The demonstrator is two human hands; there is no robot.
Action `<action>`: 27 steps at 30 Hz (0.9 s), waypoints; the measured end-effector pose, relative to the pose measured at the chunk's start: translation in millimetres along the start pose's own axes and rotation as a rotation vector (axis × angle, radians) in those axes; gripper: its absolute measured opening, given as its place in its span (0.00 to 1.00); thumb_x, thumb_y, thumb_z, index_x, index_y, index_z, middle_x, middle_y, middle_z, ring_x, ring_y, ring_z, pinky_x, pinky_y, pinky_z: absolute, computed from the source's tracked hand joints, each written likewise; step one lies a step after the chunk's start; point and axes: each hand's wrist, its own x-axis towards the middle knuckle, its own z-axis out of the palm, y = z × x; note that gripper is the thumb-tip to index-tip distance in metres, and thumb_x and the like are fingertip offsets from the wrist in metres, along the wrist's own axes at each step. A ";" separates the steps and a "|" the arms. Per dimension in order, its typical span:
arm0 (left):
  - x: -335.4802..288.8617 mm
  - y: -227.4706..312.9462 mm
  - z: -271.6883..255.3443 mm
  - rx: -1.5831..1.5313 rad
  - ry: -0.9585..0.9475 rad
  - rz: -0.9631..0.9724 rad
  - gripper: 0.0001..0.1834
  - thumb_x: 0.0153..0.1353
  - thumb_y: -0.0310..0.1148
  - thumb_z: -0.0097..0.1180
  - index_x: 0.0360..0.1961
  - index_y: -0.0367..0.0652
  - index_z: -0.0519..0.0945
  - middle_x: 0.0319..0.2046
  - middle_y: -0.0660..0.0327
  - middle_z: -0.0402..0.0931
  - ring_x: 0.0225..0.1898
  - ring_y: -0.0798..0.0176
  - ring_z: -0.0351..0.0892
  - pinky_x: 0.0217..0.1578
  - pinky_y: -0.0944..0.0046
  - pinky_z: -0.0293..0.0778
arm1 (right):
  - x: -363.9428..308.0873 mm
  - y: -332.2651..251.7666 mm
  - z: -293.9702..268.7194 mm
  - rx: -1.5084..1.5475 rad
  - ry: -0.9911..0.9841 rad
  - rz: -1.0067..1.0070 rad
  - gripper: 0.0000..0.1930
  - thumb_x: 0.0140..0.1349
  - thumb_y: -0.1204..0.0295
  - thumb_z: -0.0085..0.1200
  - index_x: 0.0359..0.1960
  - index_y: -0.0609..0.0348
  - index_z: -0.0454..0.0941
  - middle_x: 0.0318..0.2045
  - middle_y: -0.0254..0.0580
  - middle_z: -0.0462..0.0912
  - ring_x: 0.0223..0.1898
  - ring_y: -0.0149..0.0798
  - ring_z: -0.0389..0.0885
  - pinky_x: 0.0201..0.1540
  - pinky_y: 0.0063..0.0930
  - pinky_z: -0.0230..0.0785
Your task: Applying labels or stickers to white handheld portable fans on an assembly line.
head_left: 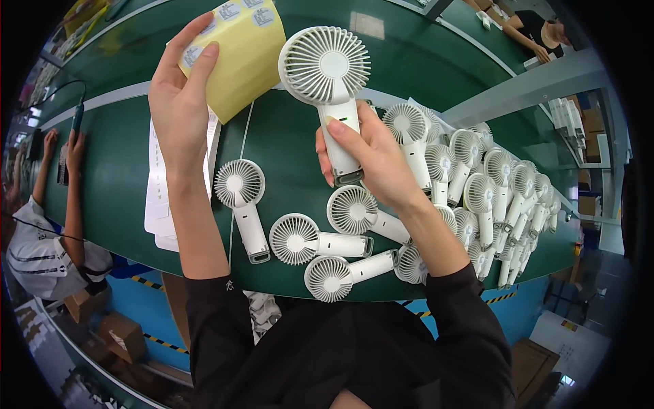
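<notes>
Pinching a yellow sticker sheet between thumb and fingers of the left hand, left of a white handheld fan. Clasping that fan by the handle with the right hand, thumb across the front, above a green tabletop. Below the held fan, several loose fans; right of it, a crowded fan cluster.

Your left hand raised high, thumb and fingers pinching, left forearm nearly upright in view, your right hand lower, fingers curled in a grip, thumb laid across, right forearm slanting inward.
</notes>
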 end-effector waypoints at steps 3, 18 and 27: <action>2.4 -3.7 -3.6 0.014 0.008 0.028 0.18 0.68 0.29 0.57 0.58 0.40 0.78 0.48 0.58 0.82 0.46 0.70 0.80 0.49 0.70 0.73 | -4.0 3.9 3.7 -0.148 0.094 -0.032 0.15 0.72 0.67 0.51 0.50 0.65 0.64 0.33 0.41 0.79 0.28 0.29 0.79 0.28 0.24 0.74; 3.0 -0.3 -6.8 -0.002 0.021 -0.007 0.18 0.67 0.29 0.58 0.58 0.37 0.79 0.49 0.57 0.81 0.47 0.68 0.80 0.51 0.70 0.73 | -5.8 19.3 0.7 -0.829 0.244 -0.315 0.16 0.67 0.67 0.60 0.43 0.66 0.67 0.31 0.43 0.82 0.27 0.29 0.79 0.30 0.23 0.71; 0.1 -4.6 4.8 0.089 -0.202 -0.126 0.19 0.70 0.40 0.55 0.58 0.43 0.78 0.53 0.61 0.78 0.51 0.68 0.76 0.53 0.68 0.71 | -8.6 9.1 14.3 -0.781 0.317 -0.399 0.17 0.66 0.70 0.60 0.48 0.66 0.68 0.32 0.41 0.82 0.28 0.28 0.78 0.29 0.23 0.70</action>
